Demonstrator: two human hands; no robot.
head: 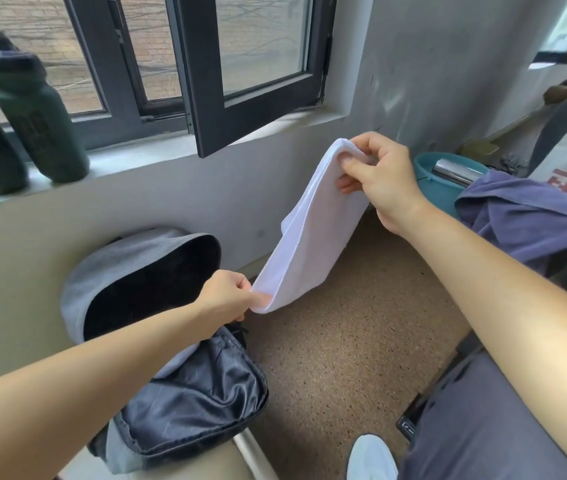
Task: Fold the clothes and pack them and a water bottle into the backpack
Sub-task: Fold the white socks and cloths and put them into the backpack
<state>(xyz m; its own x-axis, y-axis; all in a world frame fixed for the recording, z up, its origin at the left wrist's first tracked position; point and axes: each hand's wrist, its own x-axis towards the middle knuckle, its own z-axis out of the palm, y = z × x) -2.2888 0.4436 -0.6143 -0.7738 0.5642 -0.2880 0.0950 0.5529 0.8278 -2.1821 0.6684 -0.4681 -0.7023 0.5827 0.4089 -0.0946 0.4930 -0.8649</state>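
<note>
The left hand [226, 297] pinches the lower end of one folded white cloth [313, 230] between thumb and fingers. The right hand [384, 178] pinches its upper end, with the fingers curled over the fold. The cloth hangs slack in the air between the two hands, touching nothing else.

One grey backpack [119, 268] lies just below the left hand, unzipped. Its dark-lined flap is spread open, and the left forearm crosses above it.

Two dark green bottles [43, 123] stand side by side on the sill [157, 150], well to the left of the left hand and higher; they are blurred. One open window sash [251, 64] juts out over the sill, above both hands.

One teal basin [431, 192] sits just right of the right hand, with a metal item inside that cannot be identified. One blue-purple garment [531, 220] is draped beside the right forearm, partly covering the basin.

A speckled brown floor [344, 334] lies under the cloth. One white shoe [372, 459] shows below the right forearm.
</note>
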